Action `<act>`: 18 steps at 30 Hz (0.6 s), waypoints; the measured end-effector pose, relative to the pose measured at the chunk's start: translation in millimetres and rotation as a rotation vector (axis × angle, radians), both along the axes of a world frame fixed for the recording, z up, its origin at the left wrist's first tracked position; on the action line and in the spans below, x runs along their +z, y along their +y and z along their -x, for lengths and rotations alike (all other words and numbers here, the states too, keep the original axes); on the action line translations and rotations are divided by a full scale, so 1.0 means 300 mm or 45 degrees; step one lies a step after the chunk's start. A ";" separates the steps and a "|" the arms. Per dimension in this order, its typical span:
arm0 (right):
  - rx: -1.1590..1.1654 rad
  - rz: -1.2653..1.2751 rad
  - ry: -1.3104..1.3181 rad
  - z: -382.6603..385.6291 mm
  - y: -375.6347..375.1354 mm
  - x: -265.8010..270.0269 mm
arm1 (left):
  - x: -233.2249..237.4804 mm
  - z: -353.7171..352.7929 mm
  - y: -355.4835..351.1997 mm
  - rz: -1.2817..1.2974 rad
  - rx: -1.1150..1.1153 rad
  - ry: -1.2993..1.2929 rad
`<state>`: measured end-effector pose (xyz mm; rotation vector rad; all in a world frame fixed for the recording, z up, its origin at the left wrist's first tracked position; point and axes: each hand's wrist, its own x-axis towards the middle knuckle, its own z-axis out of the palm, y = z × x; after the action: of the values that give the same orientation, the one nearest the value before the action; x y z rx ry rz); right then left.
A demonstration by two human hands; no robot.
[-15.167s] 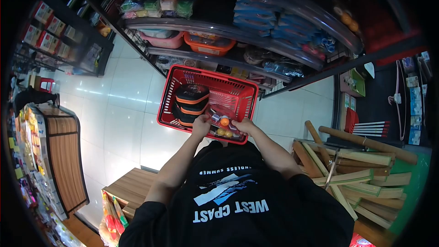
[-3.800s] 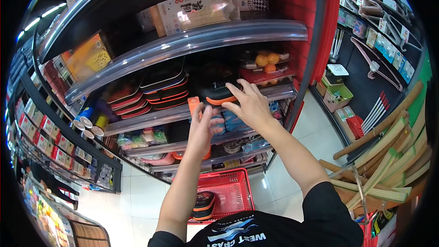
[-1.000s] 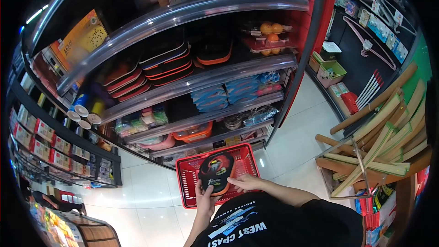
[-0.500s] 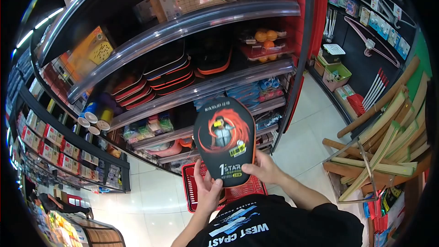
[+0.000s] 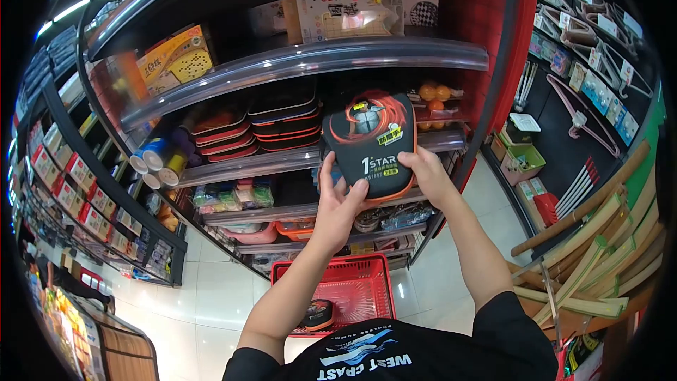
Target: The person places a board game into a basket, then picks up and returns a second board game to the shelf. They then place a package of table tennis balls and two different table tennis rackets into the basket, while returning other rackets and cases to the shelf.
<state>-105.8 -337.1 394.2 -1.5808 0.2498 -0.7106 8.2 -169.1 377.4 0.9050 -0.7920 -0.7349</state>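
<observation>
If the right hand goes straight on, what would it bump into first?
Probably the clear shelf edge, just past the right hand gripping the black case. The orange balls sit behind it. Depth is hard to judge.

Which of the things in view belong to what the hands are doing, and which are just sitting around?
In hand:
- racket case, black and orange, gripped by left hand and right hand
- stacked cases on the shelf
- red basket holding a second case

Lying about:
- orange balls
- tubes
- board game boxes
- wooden bats
</observation>
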 end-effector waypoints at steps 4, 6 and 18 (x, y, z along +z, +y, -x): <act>0.015 -0.097 0.060 -0.065 -0.076 -0.001 | 0.009 -0.026 -0.067 -0.001 0.027 0.060; 0.017 -0.131 0.064 -0.093 -0.096 0.007 | 0.026 -0.042 -0.088 -0.032 0.074 0.021; -0.608 0.622 0.325 -0.125 -0.089 0.052 | 0.080 -0.158 -0.263 -0.049 0.205 0.057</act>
<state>-68.4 -363.7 409.7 -2.1123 0.7000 -0.9870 55.6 -248.1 401.5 0.9719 -0.6592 -0.6285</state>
